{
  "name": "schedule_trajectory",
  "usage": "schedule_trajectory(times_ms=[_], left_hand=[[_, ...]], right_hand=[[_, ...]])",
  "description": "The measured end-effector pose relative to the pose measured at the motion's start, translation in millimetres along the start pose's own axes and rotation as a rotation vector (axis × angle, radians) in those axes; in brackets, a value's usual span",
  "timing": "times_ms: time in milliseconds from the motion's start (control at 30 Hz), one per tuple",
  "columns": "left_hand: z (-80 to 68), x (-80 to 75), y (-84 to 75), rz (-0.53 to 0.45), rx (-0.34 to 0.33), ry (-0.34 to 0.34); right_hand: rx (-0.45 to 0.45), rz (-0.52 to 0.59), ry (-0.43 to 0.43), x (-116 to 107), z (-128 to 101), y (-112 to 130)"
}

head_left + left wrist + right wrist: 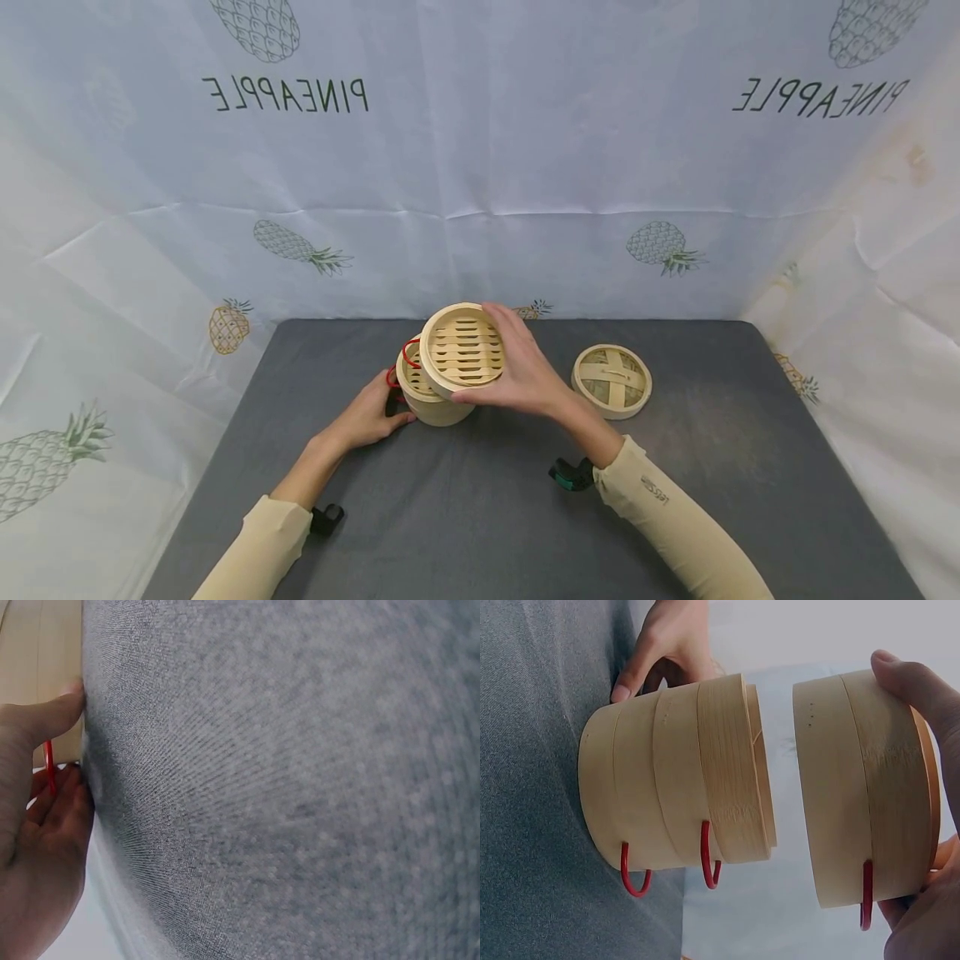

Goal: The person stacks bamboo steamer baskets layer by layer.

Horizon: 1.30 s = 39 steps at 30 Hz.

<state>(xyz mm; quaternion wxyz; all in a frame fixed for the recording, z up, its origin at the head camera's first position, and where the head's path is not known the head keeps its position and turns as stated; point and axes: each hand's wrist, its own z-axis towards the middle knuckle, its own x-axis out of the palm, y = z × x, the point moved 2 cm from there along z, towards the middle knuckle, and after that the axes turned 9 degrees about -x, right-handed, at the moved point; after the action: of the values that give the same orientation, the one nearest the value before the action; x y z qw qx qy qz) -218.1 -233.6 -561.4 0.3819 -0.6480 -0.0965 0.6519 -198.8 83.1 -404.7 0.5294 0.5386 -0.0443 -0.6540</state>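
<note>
My right hand (525,371) grips a round bamboo steamer basket (463,346) by its rim, tilted so its slatted inside shows in the head view. In the right wrist view a gap separates this raised basket (836,787) from a stack of two matching bamboo steamer baskets (667,780) standing on the table. Red loop handles stick out from the side of each tier. Low at the stack's left side, my left hand (367,414) holds it, thumb at the front and fingers round the back by the red handles. Its fingertips are partly hidden.
A round woven bamboo lid (612,382) lies on the dark grey table (480,508), right of the stack. Pale cloth with pineapple prints (480,150) hangs behind the table and along both sides.
</note>
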Motion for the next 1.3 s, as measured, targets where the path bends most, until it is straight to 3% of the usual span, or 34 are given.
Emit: schedule_trajectory(times_ms=[267, 500, 633, 700, 867, 1167, 1300], left_hand=[[-4.1, -8.7, -19.6, -0.045, 0.017, -0.025], [-0.1, 3.6, 9.0, 0.026, 0.019, -0.022], [0.7, 5.6, 13.8, 0.040, -0.001, -0.013], [-0.3, 3.6, 9.5, 0.018, 0.003, -0.016], [-4.5, -8.5, -18.8, -0.069, 0.025, -0.015], [-5.1, -11.2, -25.2, -0.082, 0.052, -0.031], [-4.3, -9.3, -20.1, -0.089, 0.060, -0.030]], right_hand=[[0.011, -0.009, 0.016, 3.0, 3.0, 2.0], [0.018, 0.003, 0.024, 8.1, 7.9, 2.8], [0.011, 0.021, 0.036, 11.7, 10.9, 4.6], [0.009, 0.028, 0.038, 12.9, 11.8, 6.1], [0.012, 0.031, 0.051, 14.7, 13.0, 9.2], [0.027, 0.023, 0.057, 19.7, 15.6, 7.3], [0.023, 0.023, 0.049, 22.4, 17.2, 6.7]])
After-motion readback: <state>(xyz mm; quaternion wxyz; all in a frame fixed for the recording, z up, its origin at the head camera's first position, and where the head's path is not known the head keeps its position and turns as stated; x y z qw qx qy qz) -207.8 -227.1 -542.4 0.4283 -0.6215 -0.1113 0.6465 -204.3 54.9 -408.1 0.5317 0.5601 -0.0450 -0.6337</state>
